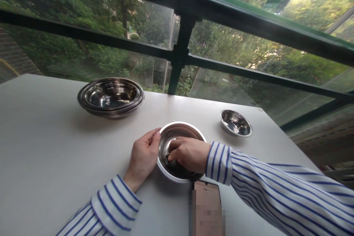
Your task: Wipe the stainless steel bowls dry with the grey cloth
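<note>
A shiny metal bowl (181, 127) stands on the white table in front of me. My left hand (145, 156) grips its left rim, thumb at the top edge. Inside the bowl is my right hand (189, 153), reaching in from the right with its fingers curled down against the inner wall. Something small and dark shows at those fingertips, but I cannot make out what it is. The hand and wrist hide much of the bowl's bottom and right side.
A stack of wider metal bowls (110, 112) sits at the back left of the white table (49, 147). One small metal bowl (236, 123) lies at the right. A phone (207, 206), partly blurred out, is just below the middle bowl. Green-framed windows (181, 40) rise behind.
</note>
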A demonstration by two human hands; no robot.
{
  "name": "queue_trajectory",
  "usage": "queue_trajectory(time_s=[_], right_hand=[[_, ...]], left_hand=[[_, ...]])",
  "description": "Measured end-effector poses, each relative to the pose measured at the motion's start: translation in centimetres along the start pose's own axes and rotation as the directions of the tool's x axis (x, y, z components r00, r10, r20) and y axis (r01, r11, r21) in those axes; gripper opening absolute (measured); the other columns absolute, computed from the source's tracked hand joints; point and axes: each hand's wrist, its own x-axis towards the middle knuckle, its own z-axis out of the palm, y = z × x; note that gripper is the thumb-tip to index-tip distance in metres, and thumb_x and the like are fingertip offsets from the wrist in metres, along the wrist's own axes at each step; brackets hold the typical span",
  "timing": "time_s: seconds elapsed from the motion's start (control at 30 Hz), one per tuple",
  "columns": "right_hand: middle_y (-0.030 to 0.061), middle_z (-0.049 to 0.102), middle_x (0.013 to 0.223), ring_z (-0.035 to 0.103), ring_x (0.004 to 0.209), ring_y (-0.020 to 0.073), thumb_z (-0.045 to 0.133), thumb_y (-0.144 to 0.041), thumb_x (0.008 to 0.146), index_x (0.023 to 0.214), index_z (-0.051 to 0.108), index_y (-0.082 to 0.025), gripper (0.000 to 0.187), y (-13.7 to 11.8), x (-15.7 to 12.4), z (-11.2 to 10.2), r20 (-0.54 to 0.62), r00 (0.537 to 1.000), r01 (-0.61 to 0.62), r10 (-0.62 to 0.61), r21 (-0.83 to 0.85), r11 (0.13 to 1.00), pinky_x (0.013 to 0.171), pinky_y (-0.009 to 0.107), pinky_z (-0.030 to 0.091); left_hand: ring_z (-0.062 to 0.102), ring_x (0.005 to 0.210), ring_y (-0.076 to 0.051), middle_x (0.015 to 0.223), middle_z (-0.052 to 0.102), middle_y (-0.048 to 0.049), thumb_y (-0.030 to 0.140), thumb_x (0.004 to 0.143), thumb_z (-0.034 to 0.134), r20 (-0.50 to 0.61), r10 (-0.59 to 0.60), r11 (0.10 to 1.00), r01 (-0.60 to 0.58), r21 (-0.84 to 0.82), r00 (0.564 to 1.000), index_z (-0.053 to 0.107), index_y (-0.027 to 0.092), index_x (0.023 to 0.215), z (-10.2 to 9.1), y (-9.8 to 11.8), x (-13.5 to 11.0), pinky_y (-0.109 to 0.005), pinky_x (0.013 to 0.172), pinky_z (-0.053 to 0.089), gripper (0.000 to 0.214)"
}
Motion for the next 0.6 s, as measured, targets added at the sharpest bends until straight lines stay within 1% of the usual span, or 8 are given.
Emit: queue_trajectory(time_s=[0.07, 0.17, 0.23, 0.33, 0.37, 0.43, 0.5, 0.6], right_hand=[[0.0032, 0.061, 0.094, 0.055, 0.084, 0.0159, 0.054, -0.007, 0.071, 0.090, 0.069, -0.021, 0.028, 0.3, -0.9, -0.3, 0.077, 0.997, 0.005, -0.008, 0.029, 1.000, 0.078, 0.025, 0.041], [0.0044, 0.063, 0.091, 0.056, 0.082, 0.0165, 0.054, -0.004, 0.068, 0.087, 0.069, -0.020, 0.029, 0.7, -1.7, -0.6, 0.112, 0.993, -0.043, 0.044, -0.013, 0.999, 0.076, 0.026, 0.042], [0.0053, 0.063, 0.092, 0.056, 0.081, 0.0161, 0.052, -0.004, 0.071, 0.089, 0.068, -0.018, 0.028, 0.6, -1.4, -0.5, 0.083, 0.996, -0.013, 0.014, -0.012, 1.000, 0.076, 0.026, 0.042], [0.0049, 0.063, 0.094, 0.055, 0.084, 0.0147, 0.049, -0.008, 0.077, 0.093, 0.066, -0.017, 0.026, -0.1, -0.3, 0.2, -0.051, 0.997, 0.056, -0.055, 0.017, 0.998, 0.079, 0.023, 0.042], [0.0050, 0.062, 0.094, 0.055, 0.086, 0.0149, 0.049, -0.008, 0.078, 0.094, 0.066, -0.016, 0.025, -0.3, 0.2, 0.5, -0.104, 0.994, 0.043, -0.042, 0.012, 0.999, 0.080, 0.024, 0.042], [0.0063, 0.061, 0.097, 0.054, 0.089, 0.0168, 0.047, -0.010, 0.080, 0.096, 0.064, -0.016, 0.024, -0.4, 1.2, 0.8, -0.167, 0.986, -0.004, -0.001, -0.028, 1.000, 0.082, 0.026, 0.042], [0.0088, 0.060, 0.098, 0.053, 0.092, 0.0193, 0.046, -0.012, 0.082, 0.097, 0.062, -0.015, 0.023, -0.2, 1.8, 0.8, -0.183, 0.982, -0.059, 0.039, -0.108, 0.992, 0.082, 0.030, 0.042], [0.0126, 0.060, 0.097, 0.054, 0.090, 0.0221, 0.044, -0.015, 0.084, 0.096, 0.061, -0.012, 0.021, 0.0, 2.0, -0.1, -0.113, 0.984, -0.166, 0.141, -0.263, 0.950, 0.079, 0.033, 0.044]], left_hand=[[0.064, 0.087, -0.021, 0.098, 0.070, -0.0092, 0.036, 0.078, 0.052, 0.005, -0.009, 1.000, 0.009, -0.010, 1.000, 0.066, 0.011, 0.100, 0.0, 0.0, -0.1, -0.030, 0.082, 0.048, 0.036], [0.063, 0.088, -0.020, 0.099, 0.069, -0.0090, 0.034, 0.079, 0.051, 0.008, 0.003, 1.000, -0.003, -0.013, 1.000, 0.066, 0.011, 0.101, 0.1, 0.0, 0.0, -0.030, 0.083, 0.047, 0.035], [0.063, 0.088, -0.020, 0.097, 0.070, -0.0092, 0.033, 0.079, 0.051, -0.007, 0.010, 1.000, -0.010, -0.008, 1.000, 0.066, 0.010, 0.099, 0.2, -0.1, 0.1, -0.029, 0.082, 0.047, 0.034], [0.064, 0.084, -0.020, 0.094, 0.071, -0.0094, 0.033, 0.080, 0.050, -0.020, 0.006, 1.000, -0.007, -0.015, 1.000, 0.066, 0.010, 0.099, 0.2, -0.2, 0.2, -0.029, 0.079, 0.048, 0.034], [0.064, 0.084, -0.020, 0.094, 0.071, -0.0093, 0.033, 0.080, 0.050, -0.012, 0.009, 1.000, -0.009, -0.017, 1.000, 0.066, 0.010, 0.099, 0.2, -0.2, 0.3, -0.028, 0.078, 0.049, 0.034], [0.064, 0.085, -0.020, 0.095, 0.070, -0.0090, 0.034, 0.080, 0.050, 0.011, 0.021, 1.000, -0.021, -0.013, 1.000, 0.066, 0.011, 0.100, 0.0, -0.4, 0.3, -0.028, 0.079, 0.048, 0.035], [0.063, 0.087, -0.020, 0.097, 0.070, -0.0088, 0.034, 0.080, 0.050, 0.029, 0.035, 0.999, -0.035, -0.001, 0.999, 0.066, 0.011, 0.101, -0.2, -0.5, 0.4, -0.028, 0.081, 0.047, 0.035], [0.063, 0.087, -0.020, 0.097, 0.070, -0.0089, 0.035, 0.080, 0.050, 0.021, 0.042, 0.999, -0.043, 0.013, 0.999, 0.066, 0.011, 0.101, -0.3, -0.6, 0.5, -0.028, 0.081, 0.047, 0.036]])
